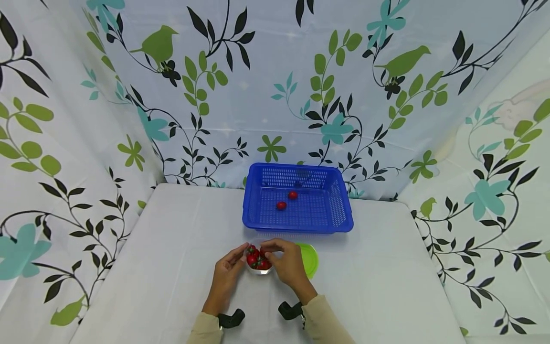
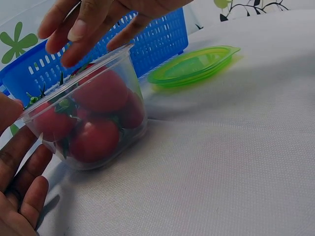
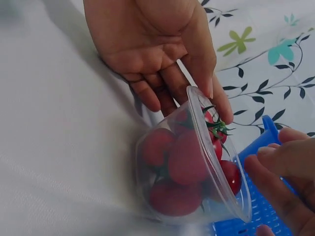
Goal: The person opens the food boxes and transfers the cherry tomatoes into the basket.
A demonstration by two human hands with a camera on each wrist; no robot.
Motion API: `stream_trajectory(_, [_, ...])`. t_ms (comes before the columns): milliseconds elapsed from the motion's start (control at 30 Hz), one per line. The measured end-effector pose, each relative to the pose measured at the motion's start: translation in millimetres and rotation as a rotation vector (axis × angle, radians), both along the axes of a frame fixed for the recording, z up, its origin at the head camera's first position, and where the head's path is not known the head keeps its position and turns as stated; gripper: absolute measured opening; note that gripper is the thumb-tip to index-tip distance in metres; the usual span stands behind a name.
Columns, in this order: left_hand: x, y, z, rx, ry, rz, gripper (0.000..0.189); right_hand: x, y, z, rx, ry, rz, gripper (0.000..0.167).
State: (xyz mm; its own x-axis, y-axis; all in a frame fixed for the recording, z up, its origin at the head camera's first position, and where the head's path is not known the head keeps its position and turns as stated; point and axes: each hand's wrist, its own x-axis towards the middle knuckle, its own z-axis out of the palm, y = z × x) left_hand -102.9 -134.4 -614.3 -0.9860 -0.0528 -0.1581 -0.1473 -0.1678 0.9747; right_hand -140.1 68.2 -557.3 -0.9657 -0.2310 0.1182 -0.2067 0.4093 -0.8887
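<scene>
A clear plastic tub (image 1: 260, 272) full of red tomatoes (image 2: 96, 140) with green stems stands on the white cloth. My left hand (image 1: 225, 277) holds the tub from its left side, thumb at the rim and fingers along the outer wall. Over the tub's right side hovers my right hand (image 1: 289, 267), fingers loosely bent above the tomatoes, with nothing seen between them. In the right wrist view the right fingers (image 3: 283, 172) are just off the rim (image 3: 197, 113). A green lid (image 1: 310, 260) lies right of the tub, partly hidden by the right hand in the head view.
Behind the tub sits a blue perforated basket (image 1: 298, 227) with two tomatoes, one nearer (image 1: 281, 205) and one farther back (image 1: 292, 195). Patterned curtains (image 1: 270, 95) with leaves and birds enclose the table (image 1: 172, 248) at the back and sides.
</scene>
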Motion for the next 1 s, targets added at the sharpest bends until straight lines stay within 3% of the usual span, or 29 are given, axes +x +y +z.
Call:
stream_trajectory(100, [-0.8, -0.9, -0.2, -0.006, 0.004, -0.004, 0.040, 0.8, 1.4, 1.0, 0.033, 0.048, -0.052, 0.029])
stream_trajectory(233, [-1.4, -2.6, -2.3, -0.019, 0.011, -0.004, 0.040, 0.9, 2.1, 0.7, 0.108, 0.102, -0.046, 0.031])
stream_trajectory(400, [-1.1, -2.7, -3.7, -0.018, 0.021, -0.006, 0.040, 1.9, 1.3, 0.9, 0.040, 0.035, 0.014, 0.027])
stream_trajectory(500, [-0.9, -1.7, -3.4, -0.014, 0.019, -0.009, 0.040, 2.3, 1.4, 0.8, 0.011, 0.016, -0.004, 0.026])
stream_trajectory(667, [-0.3, -0.9, -2.2, -0.021, 0.014, -0.008, 0.040, 4.5, 1.4, 0.6, 0.096, 0.066, -0.060, 0.029])
stream_trajectory(1000, [0.3, -1.2, -0.2, -0.011, 0.013, -0.020, 0.040, 6.1, -3.9, 1.6, 0.138, 0.053, -0.017, 0.030])
